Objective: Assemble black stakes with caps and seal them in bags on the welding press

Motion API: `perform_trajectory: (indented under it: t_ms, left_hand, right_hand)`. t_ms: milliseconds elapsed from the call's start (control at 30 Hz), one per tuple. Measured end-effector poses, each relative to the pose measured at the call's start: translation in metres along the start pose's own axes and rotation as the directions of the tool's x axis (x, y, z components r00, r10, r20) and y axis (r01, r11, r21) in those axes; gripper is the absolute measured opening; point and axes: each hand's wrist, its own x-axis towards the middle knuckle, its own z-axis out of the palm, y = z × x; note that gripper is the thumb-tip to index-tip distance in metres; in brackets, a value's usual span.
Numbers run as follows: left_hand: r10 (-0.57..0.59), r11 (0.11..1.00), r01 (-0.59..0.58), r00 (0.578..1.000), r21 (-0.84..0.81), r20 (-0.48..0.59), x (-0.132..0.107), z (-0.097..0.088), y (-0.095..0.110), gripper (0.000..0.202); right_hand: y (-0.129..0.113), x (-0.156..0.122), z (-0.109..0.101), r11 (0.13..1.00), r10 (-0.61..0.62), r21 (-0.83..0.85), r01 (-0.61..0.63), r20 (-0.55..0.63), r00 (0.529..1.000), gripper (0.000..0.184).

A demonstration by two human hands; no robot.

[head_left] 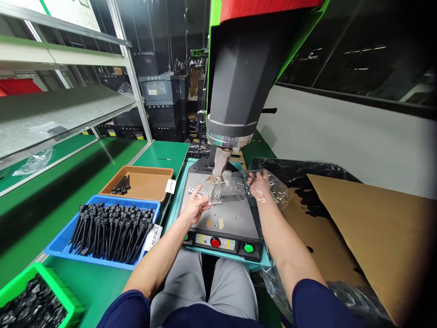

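A clear plastic bag (pixel 235 184) stretches across the machine's metal plate (pixel 201 217), under the tapered metal horn (pixel 221 160). At the plate's left side, my left hand (pixel 196 207) pinches the bag's edge between thumb and fingers, its index finger pointing forward. My right hand (pixel 259 184) is at the plate's right edge, inside or behind the clear film; its fingers look slightly bent and apart. A small fixture (pixel 215 180) sits beneath the horn, partly covered by the plastic. Along the plate lies a dark narrow strip (pixel 234 197), seen beside the film.
A red button (pixel 215 242) and a green button (pixel 248 248) face me. On the left stand a blue tray (pixel 99 260) of black stemmed parts, a brown tray (pixel 150 171) and a green bin (pixel 64 287). An open cardboard box (pixel 358 209) stands right; the machine head (pixel 235 77) hangs above.
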Motion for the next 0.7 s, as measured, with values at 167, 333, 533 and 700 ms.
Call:
perform_trajectory:
  t_ms: [167, 333, 533, 700]
  left_hand:
    - [-0.008, 0.999, 0.009, 1.000, 0.034, -0.020, 0.009, 0.007, -0.011, 0.100]
    - [-0.008, 1.000, 0.008, 1.000, 0.030, -0.018, 0.014, 0.010, -0.019, 0.101]
    - [0.004, 0.999, -0.002, 1.000, 0.034, -0.030, 0.013, 0.010, -0.016, 0.091]
    - [0.005, 0.999, -0.004, 1.000, 0.045, -0.024, 0.019, 0.008, -0.007, 0.096]
  right_hand:
    - [-0.007, 0.009, -0.026, 0.992, 0.068, -0.103, -0.071, -0.031, 0.997, 0.029]
    - [0.040, -0.035, -0.023, 0.966, 0.224, -0.145, -0.216, 0.046, 0.973, 0.033]
    - [0.078, -0.085, 0.015, 0.976, 0.217, -0.025, -0.217, 0.203, 0.955, 0.039]
    - [0.077, -0.090, 0.034, 0.976, -0.139, -0.134, 0.174, 0.236, 0.962, 0.042]
